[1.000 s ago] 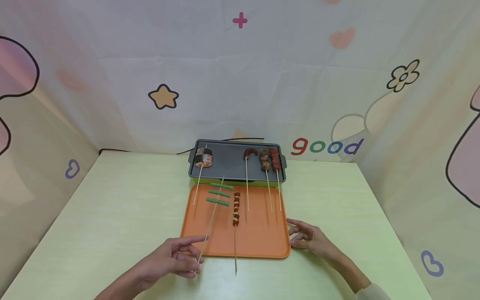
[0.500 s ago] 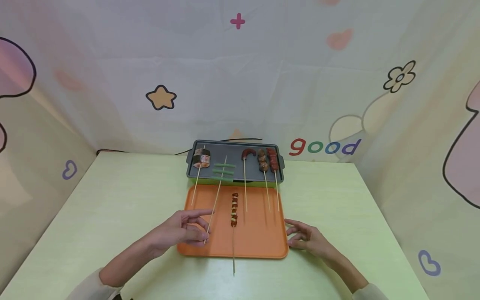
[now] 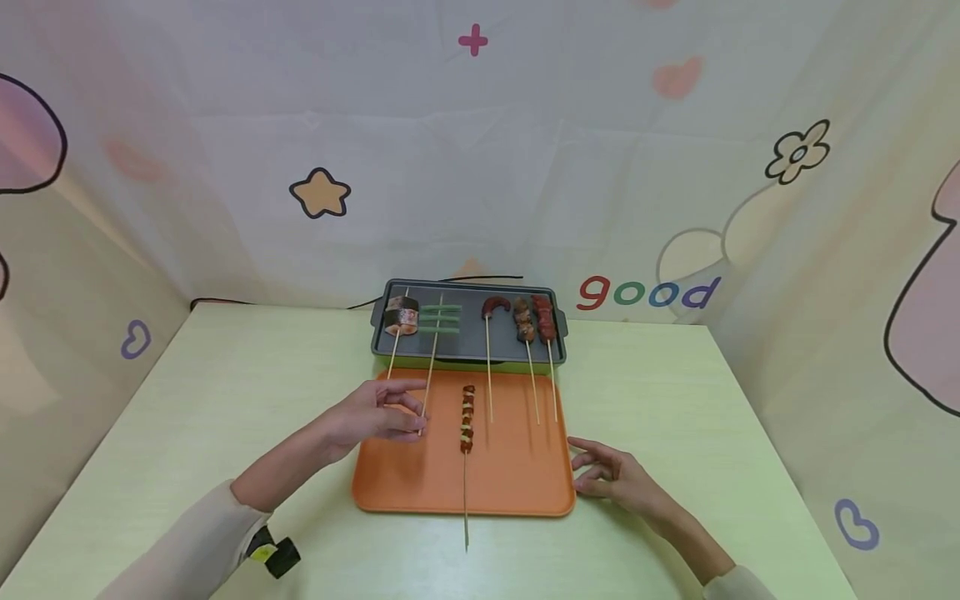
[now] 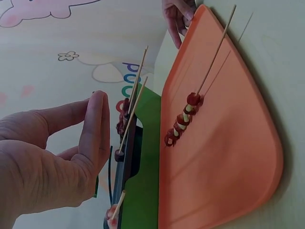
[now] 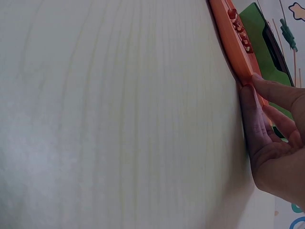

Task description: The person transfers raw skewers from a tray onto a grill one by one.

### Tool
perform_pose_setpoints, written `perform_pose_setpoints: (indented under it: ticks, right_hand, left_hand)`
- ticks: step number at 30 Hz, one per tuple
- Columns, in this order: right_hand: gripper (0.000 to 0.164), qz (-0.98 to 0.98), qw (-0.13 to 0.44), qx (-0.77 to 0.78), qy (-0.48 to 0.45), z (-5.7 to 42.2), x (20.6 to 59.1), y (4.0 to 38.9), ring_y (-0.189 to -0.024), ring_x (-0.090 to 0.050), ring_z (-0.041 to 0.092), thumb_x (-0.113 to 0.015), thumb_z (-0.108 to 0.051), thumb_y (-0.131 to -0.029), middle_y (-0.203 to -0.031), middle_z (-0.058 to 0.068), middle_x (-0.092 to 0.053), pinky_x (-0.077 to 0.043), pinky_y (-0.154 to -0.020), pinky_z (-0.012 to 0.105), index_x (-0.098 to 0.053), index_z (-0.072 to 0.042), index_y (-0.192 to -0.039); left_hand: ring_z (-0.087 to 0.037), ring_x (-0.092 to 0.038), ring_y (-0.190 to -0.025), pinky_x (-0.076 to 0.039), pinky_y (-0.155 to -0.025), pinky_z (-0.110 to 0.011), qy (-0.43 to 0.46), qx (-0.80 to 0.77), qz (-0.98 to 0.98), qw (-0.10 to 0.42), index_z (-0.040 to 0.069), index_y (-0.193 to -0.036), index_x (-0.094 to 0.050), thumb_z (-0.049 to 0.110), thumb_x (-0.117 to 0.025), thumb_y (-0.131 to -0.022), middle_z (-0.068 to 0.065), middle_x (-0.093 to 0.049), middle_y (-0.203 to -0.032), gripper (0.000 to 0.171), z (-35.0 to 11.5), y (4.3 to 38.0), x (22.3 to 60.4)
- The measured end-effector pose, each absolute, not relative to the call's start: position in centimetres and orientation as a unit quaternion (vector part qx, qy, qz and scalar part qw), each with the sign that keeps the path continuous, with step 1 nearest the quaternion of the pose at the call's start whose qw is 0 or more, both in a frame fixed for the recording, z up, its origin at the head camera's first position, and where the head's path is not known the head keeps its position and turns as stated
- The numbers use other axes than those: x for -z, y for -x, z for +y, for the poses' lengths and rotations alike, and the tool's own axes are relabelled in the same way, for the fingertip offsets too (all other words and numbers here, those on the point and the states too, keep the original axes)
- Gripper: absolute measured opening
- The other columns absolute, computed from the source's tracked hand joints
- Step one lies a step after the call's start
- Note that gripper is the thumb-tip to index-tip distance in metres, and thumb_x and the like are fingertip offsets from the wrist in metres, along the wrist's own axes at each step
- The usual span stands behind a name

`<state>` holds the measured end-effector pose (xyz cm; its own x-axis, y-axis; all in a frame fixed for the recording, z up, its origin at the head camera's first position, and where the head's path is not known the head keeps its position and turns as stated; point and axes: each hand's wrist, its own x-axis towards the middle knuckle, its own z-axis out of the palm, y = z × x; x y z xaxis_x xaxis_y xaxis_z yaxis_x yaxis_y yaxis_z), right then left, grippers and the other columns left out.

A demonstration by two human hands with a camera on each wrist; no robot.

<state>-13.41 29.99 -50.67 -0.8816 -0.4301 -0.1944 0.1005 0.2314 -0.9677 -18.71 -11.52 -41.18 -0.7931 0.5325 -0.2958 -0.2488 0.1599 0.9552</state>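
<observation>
My left hand (image 3: 382,412) pinches the lower end of a skewer of green beans (image 3: 438,318), its index finger stretched along the stick. The three green pieces lie on or just over the dark grill plate (image 3: 465,337), right beside a skewer with a pink and black wrapped piece (image 3: 402,315). In the left wrist view, the hand hides most of the held stick. My right hand (image 3: 615,479) touches the right rim of the orange tray (image 3: 517,492) with index finger and thumb, set apart along the edge. A red-and-pale skewer (image 3: 467,421) lies on the tray.
Further right on the grill are a skewer with a curled red piece (image 3: 496,307), a brown meat skewer (image 3: 524,321) and a red meat skewer (image 3: 545,319). Their sticks reach out over the tray. A black cable (image 3: 225,300) runs behind, near the curtain (image 3: 450,167).
My left hand has carried the green bean skewer forward, from over the tray to the grill beside the pink and black one. The right hand stays at the tray's rim.
</observation>
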Motion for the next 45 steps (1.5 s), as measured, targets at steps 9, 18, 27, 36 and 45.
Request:
perform_pose_setpoints:
  ticks: [9,18,27,36,45]
  right_hand:
    - [0.067,0.749,0.215,0.615,0.119,29.8,50.7,13.5,-0.093,-0.068,0.002,-0.066,0.002,-0.096,-0.118,0.008,-0.062,-0.058,-0.086,0.021,-0.032,0.013,-0.152]
    - [0.069,0.752,0.213,0.612,0.124,29.6,50.8,13.5,-0.094,-0.068,0.002,-0.069,-0.003,-0.095,-0.118,0.009,-0.061,-0.058,-0.084,0.021,-0.033,0.013,-0.151]
    - [0.068,0.753,0.215,0.612,0.116,29.6,50.7,13.6,-0.094,-0.068,0.004,-0.069,-0.002,-0.095,-0.119,0.013,-0.061,-0.059,-0.085,0.022,-0.034,0.012,-0.152]
    - [0.066,0.750,0.216,0.615,0.114,29.7,50.9,13.9,-0.094,-0.069,0.003,-0.067,0.001,-0.096,-0.119,0.010,-0.062,-0.059,-0.085,0.022,-0.033,0.012,-0.152]
    - [0.068,0.741,0.212,0.624,0.129,30.2,51.0,13.5,-0.093,-0.069,0.002,-0.068,-0.001,-0.096,-0.115,0.005,-0.062,-0.059,-0.084,0.021,-0.031,0.016,-0.151]
  left_hand:
    - [-0.010,-0.074,-0.087,-0.059,-0.089,-0.035,-0.067,-0.632,0.709,0.305,-0.007,-0.155,-0.032,-0.001,-0.064,-0.097,-0.003,-0.065,-0.098,0.066,-10.9,21.7,41.8]
    - [-0.010,-0.074,-0.086,-0.058,-0.092,-0.038,-0.068,-0.630,0.713,0.300,-0.008,-0.154,-0.035,-0.004,-0.062,-0.096,-0.001,-0.067,-0.094,0.064,-10.7,22.6,42.3]
    - [-0.009,-0.073,-0.084,-0.057,-0.094,-0.040,-0.059,-0.625,0.724,0.285,-0.010,-0.152,-0.037,-0.004,-0.059,-0.099,-0.004,-0.065,-0.095,0.058,-10.2,22.8,42.3]
    - [-0.022,-0.072,-0.106,-0.054,-0.101,-0.047,-0.073,-0.604,0.752,0.252,-0.009,-0.150,-0.039,0.004,-0.058,-0.102,-0.028,-0.064,-0.126,0.054,-10.9,21.4,41.9]
    - [-0.014,-0.070,-0.091,-0.060,-0.084,-0.031,-0.058,-0.622,0.741,0.246,-0.001,-0.140,-0.054,0.011,-0.060,-0.102,-0.011,-0.071,-0.109,0.041,-11.7,17.5,41.7]
